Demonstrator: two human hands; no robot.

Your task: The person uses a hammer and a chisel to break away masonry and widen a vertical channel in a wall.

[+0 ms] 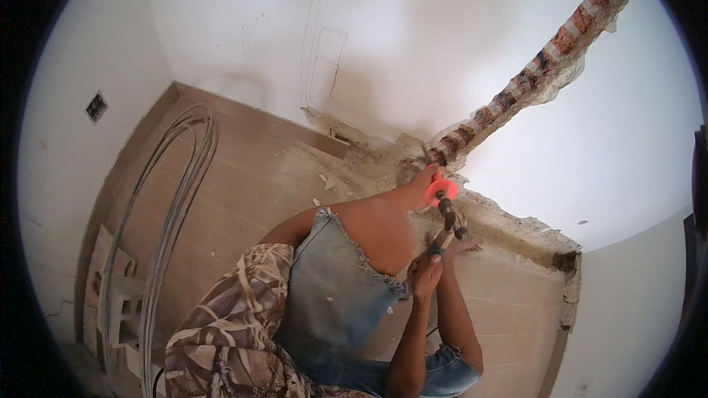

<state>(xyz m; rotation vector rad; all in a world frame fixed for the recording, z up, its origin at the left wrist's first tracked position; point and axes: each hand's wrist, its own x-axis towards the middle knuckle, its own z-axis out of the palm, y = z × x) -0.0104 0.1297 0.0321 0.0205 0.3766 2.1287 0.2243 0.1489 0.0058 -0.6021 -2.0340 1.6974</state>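
Note:
My left hand (423, 183) is closed around a chisel with a round orange-red hand guard (441, 191). The chisel points at the base of the wall, where a rough channel meets the floor; its tip is hard to make out. Closed on a hammer's handle, my right hand (425, 274) is lower and nearer to me. The head of the hammer (450, 220) is right by the guard, at the struck end of the chisel; I cannot tell whether they touch. Broken plaster and dust (369, 166) lie around my left hand.
A chased channel (516, 88) with exposed red brick climbs the white wall to the upper right. More broken wall base (516, 221) runs rightward. Looped grey conduit (158, 250) lies on the left beside a hollow block (127, 313). My bent knees and bare foot (461, 245) are close to the hammer.

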